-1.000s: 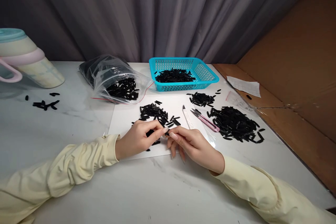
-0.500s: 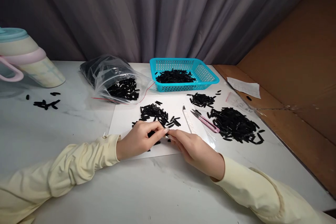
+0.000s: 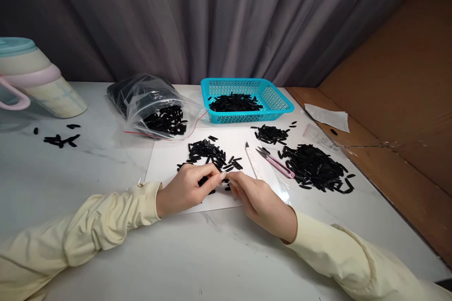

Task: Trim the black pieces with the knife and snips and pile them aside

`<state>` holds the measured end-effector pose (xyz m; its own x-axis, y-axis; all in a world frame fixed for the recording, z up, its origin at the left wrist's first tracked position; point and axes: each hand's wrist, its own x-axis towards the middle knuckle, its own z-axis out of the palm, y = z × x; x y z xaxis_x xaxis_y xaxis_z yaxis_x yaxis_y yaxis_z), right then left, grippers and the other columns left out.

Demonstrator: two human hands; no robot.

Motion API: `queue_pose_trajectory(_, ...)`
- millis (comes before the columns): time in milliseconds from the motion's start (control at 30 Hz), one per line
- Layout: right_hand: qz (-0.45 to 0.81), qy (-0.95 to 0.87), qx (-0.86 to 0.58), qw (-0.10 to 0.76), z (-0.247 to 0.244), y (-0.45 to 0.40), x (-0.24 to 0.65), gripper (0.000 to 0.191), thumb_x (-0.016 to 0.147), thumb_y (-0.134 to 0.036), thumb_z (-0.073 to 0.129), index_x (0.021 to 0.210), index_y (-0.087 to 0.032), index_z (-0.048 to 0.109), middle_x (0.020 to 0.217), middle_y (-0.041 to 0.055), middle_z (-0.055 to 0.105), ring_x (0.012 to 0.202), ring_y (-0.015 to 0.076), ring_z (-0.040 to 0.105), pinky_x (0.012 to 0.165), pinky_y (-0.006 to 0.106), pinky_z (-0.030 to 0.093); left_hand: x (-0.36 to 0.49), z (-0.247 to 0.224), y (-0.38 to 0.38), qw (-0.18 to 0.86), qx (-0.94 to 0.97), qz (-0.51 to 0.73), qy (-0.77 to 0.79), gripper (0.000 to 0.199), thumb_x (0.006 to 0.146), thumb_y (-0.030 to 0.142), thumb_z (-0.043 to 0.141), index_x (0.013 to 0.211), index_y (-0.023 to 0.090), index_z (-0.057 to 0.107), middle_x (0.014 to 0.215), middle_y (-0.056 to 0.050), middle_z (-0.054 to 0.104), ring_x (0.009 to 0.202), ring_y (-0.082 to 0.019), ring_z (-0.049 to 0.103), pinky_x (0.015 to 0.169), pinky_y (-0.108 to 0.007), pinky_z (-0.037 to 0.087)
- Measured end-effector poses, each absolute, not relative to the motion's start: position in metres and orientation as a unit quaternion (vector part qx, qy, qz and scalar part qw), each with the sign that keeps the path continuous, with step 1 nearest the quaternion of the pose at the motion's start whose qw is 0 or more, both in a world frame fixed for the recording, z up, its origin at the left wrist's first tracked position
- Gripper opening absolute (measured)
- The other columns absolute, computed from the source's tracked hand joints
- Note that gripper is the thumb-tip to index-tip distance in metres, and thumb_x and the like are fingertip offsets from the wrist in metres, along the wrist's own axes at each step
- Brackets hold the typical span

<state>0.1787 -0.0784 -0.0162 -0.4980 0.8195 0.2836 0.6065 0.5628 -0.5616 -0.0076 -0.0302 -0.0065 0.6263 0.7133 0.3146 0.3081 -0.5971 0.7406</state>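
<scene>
Above the white sheet point(image 3: 164, 160), left hand point(image 3: 187, 190) and right hand point(image 3: 259, 200) face closely, fingers bent; whether they grip something, I cannot tell. Black pieces point(image 3: 207, 152) lie just far-side, nearer the left hand, their long axes mixed.

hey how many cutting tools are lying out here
2: a white craft knife beyond the right hand, and pink snips just right of it. Others could be hidden under the black pieces.

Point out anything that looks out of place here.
One lone black piece lies on the brown cardboard at the right, and several loose black strays lie near the handled tumbler on the left. Both look odd, sitting away from the largest pile.
</scene>
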Motion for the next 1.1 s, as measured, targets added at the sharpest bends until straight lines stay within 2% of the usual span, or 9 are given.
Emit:
queue_pose_trajectory(133,0.266,-0.812,-0.431,0.292,-0.0107,-0.0785,0.1780,0.017,0.090,-0.010,0.027,0.094,-0.020,0.041,0.064,-0.0018,0.048,0.054,0.0121,0.045,0.052,0.022,0.038,-0.0074,-0.0073,-0.0299,0.321,0.843,0.310,0.302,0.026,0.089,0.020,0.043,0.066,0.015,0.052,0.054,0.004,0.049,0.048,-0.007,0.044,0.050,-0.016,0.037)
queue_pose_trajectory(233,0.308,-0.795,-0.433,0.295,-0.0076,-0.0784,0.1781,0.018,0.093,-0.014,0.026,0.089,-0.020,0.043,0.063,-0.0019,0.051,0.050,0.0106,0.044,0.052,0.022,0.038,-0.0073,-0.0080,-0.0301,0.317,0.844,0.315,0.296,0.025,0.090,0.021,0.042,0.067,0.015,0.053,0.055,0.003,0.050,0.049,-0.007,0.044,0.051,-0.017,0.038)
queue_pose_trajectory(500,0.320,-0.796,-0.413,0.305,-0.0053,-0.0760,0.1790,0.018,0.094,-0.016,0.032,0.097,-0.019,0.049,0.064,-0.0017,0.054,0.049,0.0102,0.047,0.052,0.022,0.039,-0.0085,-0.0095,-0.0300,0.307,0.848,0.323,0.287,0.025,0.089,0.018,0.043,0.066,0.015,0.051,0.056,0.002,0.051,0.051,-0.007,0.044,0.052,-0.017,0.037)
queue_pose_trajectory(667,0.266,-0.825,-0.415,0.277,-0.0076,-0.0760,0.1792,0.015,0.095,-0.016,0.033,0.091,-0.019,0.047,0.062,-0.0014,0.054,0.049,0.0116,0.048,0.049,0.022,0.038,-0.0077,-0.0084,-0.0311,0.309,0.847,0.319,0.291,0.024,0.088,0.016,0.044,0.066,0.014,0.052,0.055,0.003,0.050,0.050,-0.007,0.044,0.051,-0.017,0.036)
queue_pose_trajectory(833,0.149,-0.872,-0.411,0.221,-0.0122,-0.0780,0.1773,0.015,0.096,-0.015,0.030,0.103,-0.015,0.044,0.080,0.0073,0.063,0.060,0.0167,0.057,0.049,0.025,0.040,-0.0060,-0.0079,-0.0322,0.327,0.834,0.318,0.312,0.024,0.088,0.017,0.045,0.065,0.015,0.052,0.057,0.003,0.053,0.050,-0.006,0.045,0.049,-0.016,0.035)
queue_pose_trajectory(1000,0.005,-0.898,-0.393,0.195,-0.0119,-0.0800,0.1740,0.018,0.096,-0.012,0.027,0.108,-0.010,0.040,0.079,0.0090,0.063,0.058,0.0179,0.058,0.043,0.026,0.037,-0.0053,-0.0071,-0.0319,0.357,0.812,0.310,0.342,0.026,0.088,0.021,0.044,0.063,0.016,0.049,0.055,0.004,0.050,0.050,-0.007,0.044,0.050,-0.017,0.035)
queue_pose_trajectory(1100,-0.024,-0.903,-0.387,0.186,-0.0110,-0.0795,0.1730,0.022,0.094,-0.007,0.023,0.111,-0.008,0.038,0.078,0.0097,0.062,0.059,0.0183,0.058,0.044,0.026,0.041,-0.0049,-0.0064,-0.0316,0.367,0.803,0.311,0.352,0.027,0.088,0.023,0.045,0.062,0.016,0.047,0.054,0.005,0.048,0.050,-0.006,0.042,0.050,-0.017,0.034)
